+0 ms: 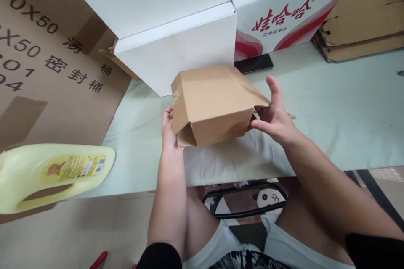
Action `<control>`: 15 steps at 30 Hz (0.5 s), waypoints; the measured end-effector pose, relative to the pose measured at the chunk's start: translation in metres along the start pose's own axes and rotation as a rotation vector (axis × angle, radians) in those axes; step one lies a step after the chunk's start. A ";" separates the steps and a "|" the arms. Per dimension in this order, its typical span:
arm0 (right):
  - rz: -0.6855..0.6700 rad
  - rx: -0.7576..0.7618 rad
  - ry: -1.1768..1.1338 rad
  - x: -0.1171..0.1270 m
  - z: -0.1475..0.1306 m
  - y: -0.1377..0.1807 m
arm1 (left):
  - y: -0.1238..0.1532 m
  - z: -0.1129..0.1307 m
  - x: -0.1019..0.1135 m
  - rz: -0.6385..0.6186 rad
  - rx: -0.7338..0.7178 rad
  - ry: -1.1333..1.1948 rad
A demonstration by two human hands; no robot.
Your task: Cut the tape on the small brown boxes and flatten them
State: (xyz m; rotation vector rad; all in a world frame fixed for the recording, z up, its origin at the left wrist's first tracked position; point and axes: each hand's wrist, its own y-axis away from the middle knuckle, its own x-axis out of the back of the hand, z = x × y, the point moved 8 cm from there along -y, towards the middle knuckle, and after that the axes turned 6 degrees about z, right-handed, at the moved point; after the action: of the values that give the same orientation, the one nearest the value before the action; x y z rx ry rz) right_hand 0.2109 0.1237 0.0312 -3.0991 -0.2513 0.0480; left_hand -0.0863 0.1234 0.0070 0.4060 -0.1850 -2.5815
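A brown cardboard box (217, 96), partly folded, is held tilted over the cloth-covered table, with flaps standing loose at both ends. My left hand (168, 128) grips its left end; most of those fingers are hidden behind the cardboard. At the right end, my right hand (273, 117) has its fingers at the flap and the end opening. One finger of that hand sticks up, another points left against the lower edge, and the rest are partly hidden by the flap. The box's inside shows only as dark gaps at its ends.
White boxes (176, 54) stand behind, beside a red-and-white printed carton (284, 21). A black phone (255, 64) lies before the carton. Flattened cardboard (362, 29) is stacked at back right. A large carton (72, 80) and a yellow bottle (28, 168) are at left.
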 end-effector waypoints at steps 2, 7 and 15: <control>0.021 -0.010 0.041 0.001 0.000 -0.001 | -0.001 -0.001 0.001 -0.005 -0.008 -0.001; 0.222 0.010 0.146 0.022 0.004 -0.006 | -0.006 -0.005 0.003 -0.035 0.003 -0.021; 0.213 -0.239 -0.007 0.025 0.014 -0.008 | 0.008 0.011 -0.001 -0.031 -0.058 -0.034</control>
State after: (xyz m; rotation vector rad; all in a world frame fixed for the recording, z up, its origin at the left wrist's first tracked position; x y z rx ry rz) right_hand 0.2338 0.1365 0.0171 -3.3500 0.0802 0.0356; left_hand -0.0850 0.1178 0.0198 0.3460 -0.1160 -2.6188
